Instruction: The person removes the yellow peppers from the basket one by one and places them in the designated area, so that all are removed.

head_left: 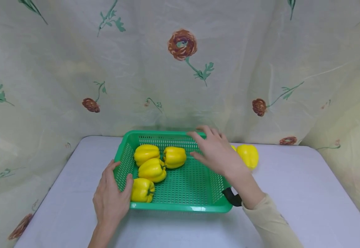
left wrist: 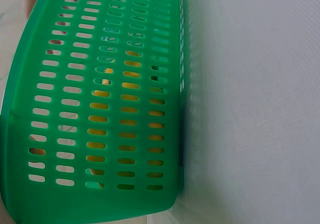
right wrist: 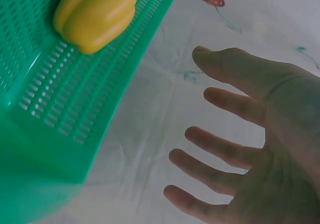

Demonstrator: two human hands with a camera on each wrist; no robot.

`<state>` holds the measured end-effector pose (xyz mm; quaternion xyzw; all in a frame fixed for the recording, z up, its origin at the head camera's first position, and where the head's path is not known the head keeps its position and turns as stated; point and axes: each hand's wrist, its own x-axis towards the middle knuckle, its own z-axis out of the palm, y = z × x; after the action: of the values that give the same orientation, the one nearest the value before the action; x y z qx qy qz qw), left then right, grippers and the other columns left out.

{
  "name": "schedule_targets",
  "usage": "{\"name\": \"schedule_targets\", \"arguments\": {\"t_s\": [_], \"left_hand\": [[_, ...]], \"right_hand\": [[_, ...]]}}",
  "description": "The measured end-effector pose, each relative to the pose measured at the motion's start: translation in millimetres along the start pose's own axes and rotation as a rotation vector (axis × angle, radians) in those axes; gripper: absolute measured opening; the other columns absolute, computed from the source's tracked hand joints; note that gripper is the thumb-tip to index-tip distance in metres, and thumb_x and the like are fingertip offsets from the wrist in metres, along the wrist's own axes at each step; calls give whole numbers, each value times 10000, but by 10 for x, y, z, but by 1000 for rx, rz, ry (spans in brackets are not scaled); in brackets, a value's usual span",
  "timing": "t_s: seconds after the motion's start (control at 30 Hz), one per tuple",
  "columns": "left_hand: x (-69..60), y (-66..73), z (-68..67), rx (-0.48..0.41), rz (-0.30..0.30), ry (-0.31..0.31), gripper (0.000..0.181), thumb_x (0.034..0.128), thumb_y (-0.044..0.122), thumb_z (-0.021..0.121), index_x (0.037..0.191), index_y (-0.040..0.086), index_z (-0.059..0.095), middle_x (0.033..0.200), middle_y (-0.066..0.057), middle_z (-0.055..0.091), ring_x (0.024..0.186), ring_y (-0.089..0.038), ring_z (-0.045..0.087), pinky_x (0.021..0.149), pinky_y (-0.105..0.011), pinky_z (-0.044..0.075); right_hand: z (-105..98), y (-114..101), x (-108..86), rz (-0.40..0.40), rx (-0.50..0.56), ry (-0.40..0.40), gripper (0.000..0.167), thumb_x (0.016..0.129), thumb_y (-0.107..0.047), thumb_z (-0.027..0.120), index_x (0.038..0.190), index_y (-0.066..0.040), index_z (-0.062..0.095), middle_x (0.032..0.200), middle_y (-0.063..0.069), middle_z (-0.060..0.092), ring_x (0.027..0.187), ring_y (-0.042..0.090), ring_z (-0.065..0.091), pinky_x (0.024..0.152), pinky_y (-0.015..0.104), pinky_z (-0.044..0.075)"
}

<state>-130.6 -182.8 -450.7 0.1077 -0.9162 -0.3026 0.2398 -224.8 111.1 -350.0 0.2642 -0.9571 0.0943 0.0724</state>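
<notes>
A green perforated plastic basket (head_left: 183, 207) stands on the table, with several yellow bell peppers (head_left: 152, 170) lying in its left half. My left hand (head_left: 111, 196) holds the basket's left front corner, fingers along the left rim and thumb over the edge beside the nearest pepper. In the left wrist view the basket wall (left wrist: 95, 199) fills the left side, with yellow showing through its slots. Above the basket's right side my right hand (head_left: 215, 151) hangs with spread fingers, holding nothing. In the right wrist view a pepper (right wrist: 97, 16) lies inside the basket, apart from that hand.
Right of the basket, another yellow bell pepper (head_left: 248, 155) lies on the white-covered table (head_left: 291, 193); a further yellow piece beside it is mostly hidden by the right hand. Behind hangs a flowered curtain (head_left: 136, 69). A black curved thing (head_left: 232, 197) sits by the right wrist.
</notes>
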Motion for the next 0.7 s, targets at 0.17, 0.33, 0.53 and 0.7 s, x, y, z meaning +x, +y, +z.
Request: {"name": "schedule_targets", "arguments": {"t_s": [0.17, 0.33, 0.53, 0.7], "left_hand": [[-4, -5, -2, -7, -3, -1, 514, 1040, 305, 654, 1487, 84, 531, 1630, -186, 542, 1234, -502, 688, 829, -610, 585], [0, -9, -5, -8, -4, -5, 518, 1039, 303, 662, 1490, 85, 529, 1635, -184, 537, 1238, -505, 686, 841, -616, 586], [4, -3, -5, -15, -4, -7, 516, 1038, 305, 663, 1486, 83, 535, 1634, -177, 539, 1249, -498, 682, 867, -627, 583], [1, 1, -6, -17, -11, -10, 519, 1037, 309, 664, 1488, 88, 534, 1638, -173, 536, 1252, -497, 679, 877, -631, 578]], "right_hand": [[38, -93, 108, -26, 1, -23, 594, 1010, -370, 767, 1542, -204, 562, 1603, 177, 500, 1419, 429, 561, 1140, 666, 456], [105, -147, 210, -41, 5, -55, 580, 1019, -366, 756, 1545, -215, 563, 1620, 169, 483, 1433, 423, 549, 1137, 662, 461], [216, -177, 329, -64, 33, -107, 564, 1031, -332, 745, 1550, -215, 556, 1631, 164, 470, 1454, 430, 516, 1162, 668, 442], [311, -205, 408, -90, 31, -154, 553, 1038, -333, 734, 1546, -211, 554, 1628, 166, 470, 1443, 440, 512, 1177, 670, 430]]}}
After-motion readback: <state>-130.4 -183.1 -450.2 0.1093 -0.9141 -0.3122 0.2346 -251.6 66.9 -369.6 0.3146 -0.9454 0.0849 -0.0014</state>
